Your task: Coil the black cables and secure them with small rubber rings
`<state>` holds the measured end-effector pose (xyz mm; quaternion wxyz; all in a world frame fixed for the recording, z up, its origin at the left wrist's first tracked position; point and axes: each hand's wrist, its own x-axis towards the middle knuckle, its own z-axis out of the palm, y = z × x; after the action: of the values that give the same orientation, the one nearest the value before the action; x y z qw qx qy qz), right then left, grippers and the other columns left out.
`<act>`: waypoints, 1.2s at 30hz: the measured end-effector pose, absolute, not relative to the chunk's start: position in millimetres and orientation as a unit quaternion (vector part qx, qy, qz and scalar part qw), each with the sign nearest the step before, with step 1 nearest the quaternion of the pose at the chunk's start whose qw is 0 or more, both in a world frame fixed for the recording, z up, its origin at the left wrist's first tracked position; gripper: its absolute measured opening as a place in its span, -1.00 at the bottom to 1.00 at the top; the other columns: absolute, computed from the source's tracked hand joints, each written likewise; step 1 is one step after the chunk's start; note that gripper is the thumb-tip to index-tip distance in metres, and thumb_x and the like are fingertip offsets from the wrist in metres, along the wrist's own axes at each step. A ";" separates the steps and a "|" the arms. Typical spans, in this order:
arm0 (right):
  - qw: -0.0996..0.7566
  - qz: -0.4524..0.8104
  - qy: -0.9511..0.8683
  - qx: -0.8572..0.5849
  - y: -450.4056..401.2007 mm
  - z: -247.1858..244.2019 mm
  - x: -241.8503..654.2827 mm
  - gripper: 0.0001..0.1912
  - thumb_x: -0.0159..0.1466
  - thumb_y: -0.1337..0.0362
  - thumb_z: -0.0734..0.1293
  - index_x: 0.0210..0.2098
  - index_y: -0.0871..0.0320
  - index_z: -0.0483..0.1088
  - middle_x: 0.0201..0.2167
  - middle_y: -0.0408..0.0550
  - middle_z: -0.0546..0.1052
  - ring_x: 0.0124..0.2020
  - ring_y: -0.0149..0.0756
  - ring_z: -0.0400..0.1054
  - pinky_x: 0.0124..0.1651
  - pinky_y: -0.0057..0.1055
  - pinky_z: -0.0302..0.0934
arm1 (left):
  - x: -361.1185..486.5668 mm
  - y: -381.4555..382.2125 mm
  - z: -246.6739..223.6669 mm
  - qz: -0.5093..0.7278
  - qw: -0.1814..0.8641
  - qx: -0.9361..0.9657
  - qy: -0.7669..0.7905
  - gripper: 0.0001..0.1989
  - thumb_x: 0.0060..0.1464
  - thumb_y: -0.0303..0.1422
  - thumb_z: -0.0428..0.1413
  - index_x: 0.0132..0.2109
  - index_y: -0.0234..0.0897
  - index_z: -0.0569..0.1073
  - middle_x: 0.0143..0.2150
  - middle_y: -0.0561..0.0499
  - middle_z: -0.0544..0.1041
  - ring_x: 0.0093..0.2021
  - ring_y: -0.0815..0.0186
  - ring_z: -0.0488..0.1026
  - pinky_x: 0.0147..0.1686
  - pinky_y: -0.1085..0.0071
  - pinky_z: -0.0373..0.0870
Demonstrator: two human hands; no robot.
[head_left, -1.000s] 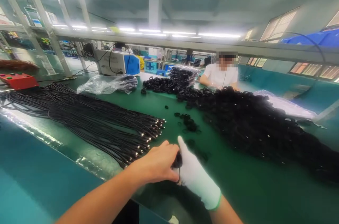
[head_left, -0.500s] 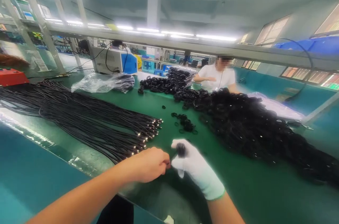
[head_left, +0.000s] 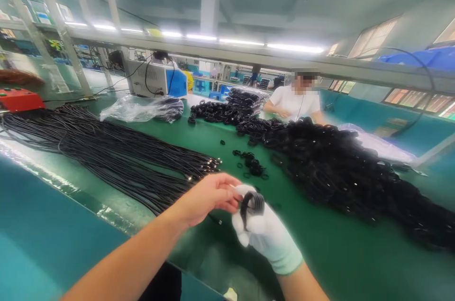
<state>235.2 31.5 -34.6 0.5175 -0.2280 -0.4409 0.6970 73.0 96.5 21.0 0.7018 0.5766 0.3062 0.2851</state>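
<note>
My right hand (head_left: 265,232), in a white glove, grips a small coil of black cable (head_left: 254,206) that loops around its fingers. Against the coil's left side, my bare left hand (head_left: 213,196) has its fingers bent and close together at the glove's fingertips; whatever they pinch is too small to name. A cable end with a metal plug (head_left: 219,221) hangs just below the left fingers. Long black cables (head_left: 117,149) lie in a bundle on the green table to the left, their plugs pointing toward the hands. Small black rings (head_left: 253,164) are scattered beyond the glove.
A large heap of coiled black cables (head_left: 330,168) covers the right side. At the back are a plastic bag (head_left: 131,107), a white and blue machine (head_left: 156,78) and a person in a white shirt (head_left: 296,102). A red box (head_left: 21,100) stands far left.
Both hands have risen slightly, and the left fingers have moved up to the coil. The coil now shows as a rounder loop, and a plug end has come into view below the left hand.
</note>
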 end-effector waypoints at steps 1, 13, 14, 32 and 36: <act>0.520 0.698 -0.435 -0.231 31.9 -34.4 235.7 -0.33 0.02 0.20 0.42 0.09 0.07 0.13 -0.51 -0.16 0.48 -0.66 -0.46 0.28 -0.63 -0.58 0.10 | 73.8 94.6 21.5 0.311 0.682 0.589 0.303 -0.68 -0.09 -0.48 0.09 -0.11 -0.34 0.42 -0.16 -0.09 0.50 -0.30 0.33 0.47 -0.22 0.34 0.44; 0.489 0.818 -0.210 -0.218 37.8 -39.5 226.3 -0.53 0.21 -0.12 0.22 -0.23 0.19 0.35 -0.38 -0.04 0.47 -0.41 -0.35 0.42 -0.48 -0.48 0.32 | 69.5 105.8 24.7 0.244 0.458 0.823 0.232 -0.67 0.10 -0.34 0.04 0.03 -0.15 0.46 0.07 -0.01 0.42 0.04 0.23 0.34 0.07 0.36 0.23; 0.471 0.831 -0.194 -0.224 38.7 -38.2 225.2 -0.52 0.21 -0.12 0.22 -0.23 0.20 0.36 -0.37 -0.03 0.48 -0.43 -0.37 0.41 -0.50 -0.50 0.30 | 66.7 109.0 23.3 0.228 0.484 0.818 0.210 -0.66 0.11 -0.35 0.04 0.05 -0.16 0.44 0.08 -0.02 0.41 0.05 0.23 0.34 0.08 0.35 0.22; 0.446 0.695 -0.440 -0.352 34.1 -22.1 228.2 -0.56 0.06 0.36 0.43 -0.07 0.17 0.30 -0.08 0.01 0.38 -0.07 -0.16 0.33 -0.09 -0.13 0.33 | 71.3 73.6 -8.5 0.305 0.578 0.640 0.404 -0.89 -0.07 -0.38 0.13 -0.44 -0.33 0.36 -0.50 0.13 0.35 -0.46 0.43 0.25 -0.43 0.51 0.16; 0.439 0.699 -0.443 -0.350 33.0 -30.5 228.2 -0.58 0.08 0.38 0.41 -0.07 0.20 0.31 -0.14 0.02 0.41 -0.14 -0.20 0.36 -0.11 -0.15 0.33 | 72.6 71.0 -13.5 0.301 0.632 0.598 0.390 -0.88 -0.07 -0.40 0.12 -0.47 -0.34 0.32 -0.54 0.13 0.31 -0.51 0.46 0.20 -0.47 0.53 0.11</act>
<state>228.2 33.0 -30.5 0.4394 -0.3500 -0.4427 0.6989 72.6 71.0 -13.5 0.6325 0.5980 0.3896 0.3010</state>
